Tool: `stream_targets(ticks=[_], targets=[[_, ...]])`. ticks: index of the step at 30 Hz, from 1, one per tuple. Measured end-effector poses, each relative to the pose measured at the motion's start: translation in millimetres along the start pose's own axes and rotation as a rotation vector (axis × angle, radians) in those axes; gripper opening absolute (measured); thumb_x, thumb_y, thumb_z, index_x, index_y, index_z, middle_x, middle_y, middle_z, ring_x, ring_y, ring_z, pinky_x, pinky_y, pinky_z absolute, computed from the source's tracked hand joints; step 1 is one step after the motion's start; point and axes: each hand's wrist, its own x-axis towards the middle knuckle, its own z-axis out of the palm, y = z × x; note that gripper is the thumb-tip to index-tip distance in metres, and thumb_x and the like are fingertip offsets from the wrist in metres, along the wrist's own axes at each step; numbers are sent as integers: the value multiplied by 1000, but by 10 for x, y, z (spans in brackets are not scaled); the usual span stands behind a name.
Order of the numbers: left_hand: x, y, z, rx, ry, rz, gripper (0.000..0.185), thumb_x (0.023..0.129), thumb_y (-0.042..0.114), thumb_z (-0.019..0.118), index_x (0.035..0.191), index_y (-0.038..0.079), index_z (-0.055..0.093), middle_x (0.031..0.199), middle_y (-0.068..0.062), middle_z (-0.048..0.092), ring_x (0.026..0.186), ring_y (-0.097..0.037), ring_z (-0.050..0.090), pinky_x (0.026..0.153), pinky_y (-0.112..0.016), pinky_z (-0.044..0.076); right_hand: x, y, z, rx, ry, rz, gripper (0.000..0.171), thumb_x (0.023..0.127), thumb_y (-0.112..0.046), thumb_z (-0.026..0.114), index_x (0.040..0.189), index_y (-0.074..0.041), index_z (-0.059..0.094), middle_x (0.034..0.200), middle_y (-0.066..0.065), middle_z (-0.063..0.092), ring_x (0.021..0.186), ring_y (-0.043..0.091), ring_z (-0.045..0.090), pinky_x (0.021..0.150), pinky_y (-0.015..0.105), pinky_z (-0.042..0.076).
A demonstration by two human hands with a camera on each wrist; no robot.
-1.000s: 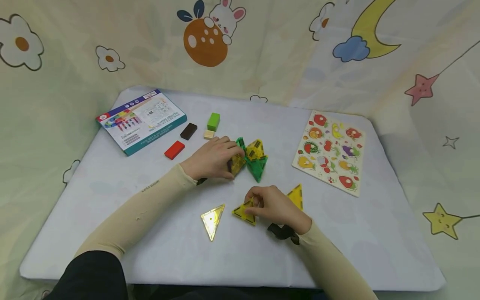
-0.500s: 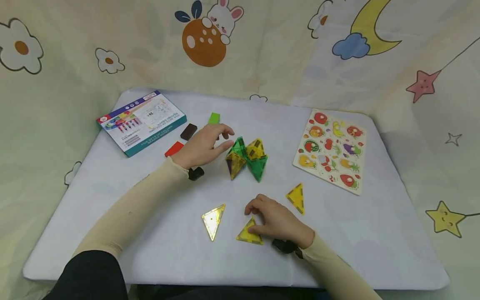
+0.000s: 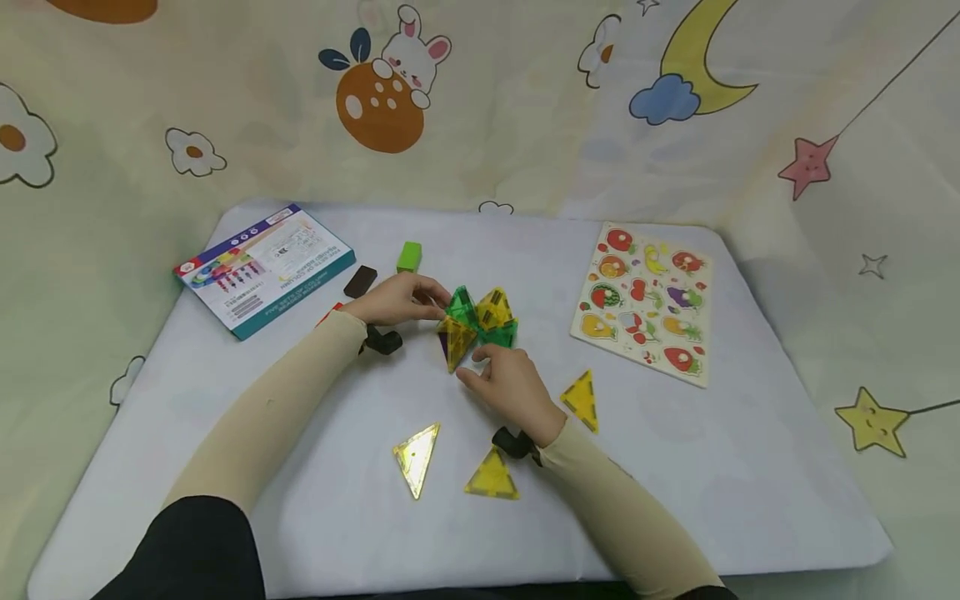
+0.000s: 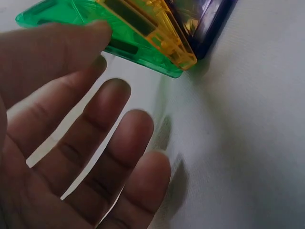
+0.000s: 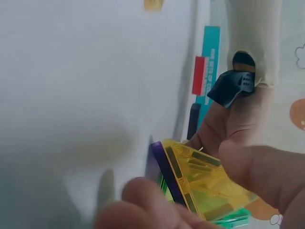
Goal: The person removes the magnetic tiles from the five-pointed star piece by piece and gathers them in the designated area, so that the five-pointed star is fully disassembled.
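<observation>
Green, yellow and purple translucent magnetic tiles (image 3: 460, 327) stand joined in a small cluster at mid-table. My left hand (image 3: 397, 300) is at its left side, fingers extended. In the left wrist view, the left thumb overlaps the edge of a green tile (image 4: 138, 52), and the other fingers lie apart below it. My right hand (image 3: 512, 386) reaches to the front of the cluster, fingers loosely bent, holding nothing. A yellow tile (image 5: 200, 181) appears between the right thumb and fingers in the right wrist view, with the left hand behind it.
Loose triangular tiles lie nearer the front: a shiny one (image 3: 417, 460), a yellow one (image 3: 491, 479) beside the right wrist and another yellow one (image 3: 582, 402). A boxed set (image 3: 264, 271), a dark block (image 3: 361, 281) and a green block (image 3: 408, 257) are back left. A fruit board (image 3: 642, 304) lies right.
My right hand has let go of a yellow triangular tile near the front and moved up to the cluster. My left hand, after drawing back from the cluster, is close against it again.
</observation>
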Motion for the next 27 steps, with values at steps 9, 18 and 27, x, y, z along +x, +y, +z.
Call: stream_targets(ticks=[9, 18, 27], targets=[[-18, -45, 71, -26, -51, -15, 24, 99, 13, 70, 123, 12, 73, 121, -7, 75, 115, -23, 68, 103, -42, 55, 182, -84, 201, -113, 24, 56, 46, 93, -51, 74, 88, -5, 68, 53, -5, 41, 46, 8, 37, 42, 23, 31], [-2, -31, 111, -47, -24, -34, 20, 98, 11, 71, 117, 14, 76, 112, -4, 77, 96, -18, 64, 82, -28, 54, 220, -83, 231, -172, 70, 94, 44, 94, -53, 72, 79, -13, 63, 58, -3, 53, 48, 10, 45, 41, 25, 35], [-82, -26, 157, -52, 24, 22, 18, 96, 14, 74, 114, 12, 74, 107, -5, 77, 93, -17, 66, 81, -29, 54, 250, 11, 101, -109, 9, 133, 34, 91, -45, 77, 90, -11, 71, 66, -2, 66, 57, 12, 58, 47, 27, 43]])
